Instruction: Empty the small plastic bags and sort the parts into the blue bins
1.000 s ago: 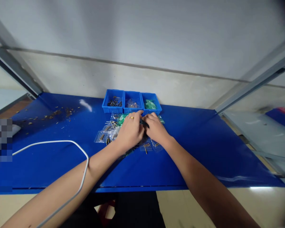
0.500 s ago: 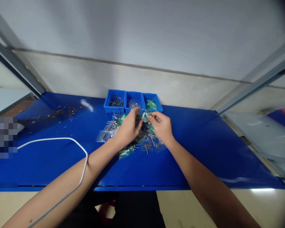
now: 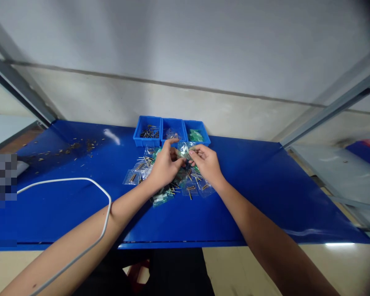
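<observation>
Above a pile of small packets, my two hands hold a small clear plastic bag (image 3: 185,148) with greenish and white contents. My right hand (image 3: 207,162) pinches its right side between thumb and fingers. My left hand (image 3: 166,163) closes on its left side with the thumb and lower fingers, while the index finger sticks up. Under and around the hands lie clear packets (image 3: 132,177) of brownish screw-like pieces, loose thin metal pins (image 3: 174,189) and green packets (image 3: 163,198). The exact contents of the held bag are partly hidden by my fingers.
Behind the pile stand three joined blue bins: one with dark screws (image 3: 150,134), one with clear bags (image 3: 172,135), one with green packets (image 3: 195,135). Brown debris (image 3: 77,146) is scattered at the left. A white cable (image 3: 107,213) crosses my left forearm.
My left hand has turned a little, its thumb and fingers moving closer in on the bag. The right hand stays at the bag's right side. The view has shifted slightly.
</observation>
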Demonstrator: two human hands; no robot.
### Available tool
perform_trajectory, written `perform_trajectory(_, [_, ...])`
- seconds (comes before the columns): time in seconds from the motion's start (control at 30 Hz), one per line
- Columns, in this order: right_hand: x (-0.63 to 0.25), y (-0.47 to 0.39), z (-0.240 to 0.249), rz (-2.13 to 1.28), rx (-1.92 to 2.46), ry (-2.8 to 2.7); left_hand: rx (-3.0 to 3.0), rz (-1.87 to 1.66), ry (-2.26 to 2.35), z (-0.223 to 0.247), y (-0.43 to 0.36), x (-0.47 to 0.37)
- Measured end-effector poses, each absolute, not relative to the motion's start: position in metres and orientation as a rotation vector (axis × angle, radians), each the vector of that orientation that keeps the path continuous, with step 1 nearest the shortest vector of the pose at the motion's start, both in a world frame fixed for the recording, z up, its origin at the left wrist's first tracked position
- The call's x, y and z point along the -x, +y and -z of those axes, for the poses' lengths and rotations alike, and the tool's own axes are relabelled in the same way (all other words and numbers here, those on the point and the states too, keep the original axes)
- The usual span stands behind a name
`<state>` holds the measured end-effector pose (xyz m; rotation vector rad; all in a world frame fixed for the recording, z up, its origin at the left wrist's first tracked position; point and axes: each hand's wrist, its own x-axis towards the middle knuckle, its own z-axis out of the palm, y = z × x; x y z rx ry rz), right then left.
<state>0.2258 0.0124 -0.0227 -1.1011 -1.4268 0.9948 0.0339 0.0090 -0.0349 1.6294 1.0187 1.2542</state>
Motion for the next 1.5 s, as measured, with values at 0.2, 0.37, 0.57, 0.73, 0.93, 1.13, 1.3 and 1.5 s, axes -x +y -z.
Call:
perform_trajectory(0.2, [-0.224,0.01,0.022,-0.96,1.115,-1.436,-1.604,-1.227,1.03,0.033,0.007,-0.033])
perform_trajectory(0.37, [-0.225,0.009,0.021,-0.924,1.126,-1.464,-1.576,-1.263,1.023,0.033,0.009,-0.033])
perform_trajectory(0.57, [-0.224,0.008,0.019,-0.926,1.114,-1.469,-1.522,-1.263,1.027,0.029,0.009,-0.033])
perform_trajectory(0.73, [-0.224,0.01,0.02,-0.939,1.104,-1.42,-1.51,-1.267,1.053,0.02,0.007,-0.032])
perform_trajectory(0.93, [-0.228,0.011,0.02,-0.948,1.123,-1.414,-1.5,-1.298,1.033,0.016,0.008,-0.029])
perform_trajectory(1.13, [-0.229,0.009,0.016,-0.998,1.144,-1.409,-1.516,-1.249,1.079,0.011,0.005,-0.028])
perform_trajectory(1.3, [-0.228,0.007,0.01,-1.14,1.092,-1.341,-1.431,-1.182,1.063,0.004,0.0,-0.028])
perform_trajectory(1.5, [-0.228,0.012,0.01,-1.216,1.056,-1.265,-1.431,-1.195,1.051,0.005,0.0,-0.029])
